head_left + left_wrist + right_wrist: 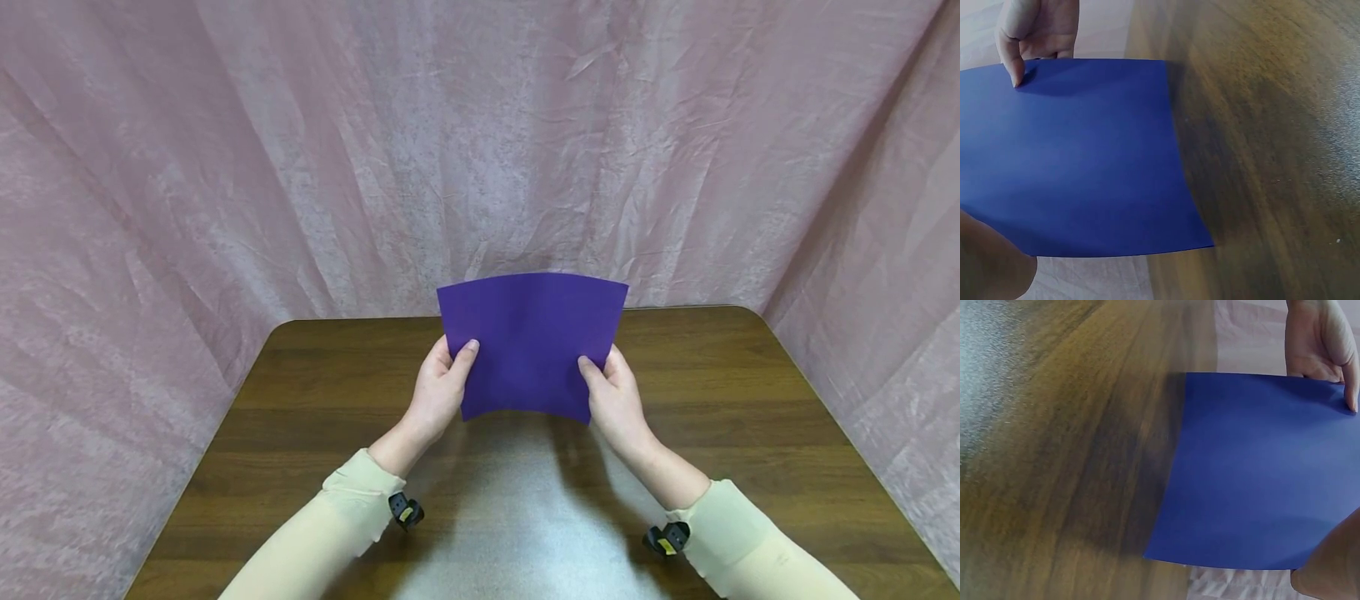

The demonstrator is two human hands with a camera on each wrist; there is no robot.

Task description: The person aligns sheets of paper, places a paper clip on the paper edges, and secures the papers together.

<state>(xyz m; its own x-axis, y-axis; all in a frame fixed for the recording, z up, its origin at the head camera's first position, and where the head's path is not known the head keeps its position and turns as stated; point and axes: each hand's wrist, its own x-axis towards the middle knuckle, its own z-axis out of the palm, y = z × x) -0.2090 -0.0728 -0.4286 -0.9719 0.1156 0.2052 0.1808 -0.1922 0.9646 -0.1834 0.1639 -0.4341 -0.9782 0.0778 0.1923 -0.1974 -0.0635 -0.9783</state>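
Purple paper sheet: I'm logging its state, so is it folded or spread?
Spread, gently bowed: the purple paper sheet shows one broad face without a visible fold line, the left hand and right hand gripping opposite edges.

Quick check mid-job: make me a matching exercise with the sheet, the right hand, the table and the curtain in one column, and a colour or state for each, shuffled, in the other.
Things:
1. Sheet
2. Right hand
3. Table
4. Curtain

Colours or states:
A. Pinkish, hanging in folds
B. Purple in the head view, slightly curved
C. Brown, with wood grain
D. Gripping a side edge, thumb on top

Right pairs: 1-B, 2-D, 3-C, 4-A
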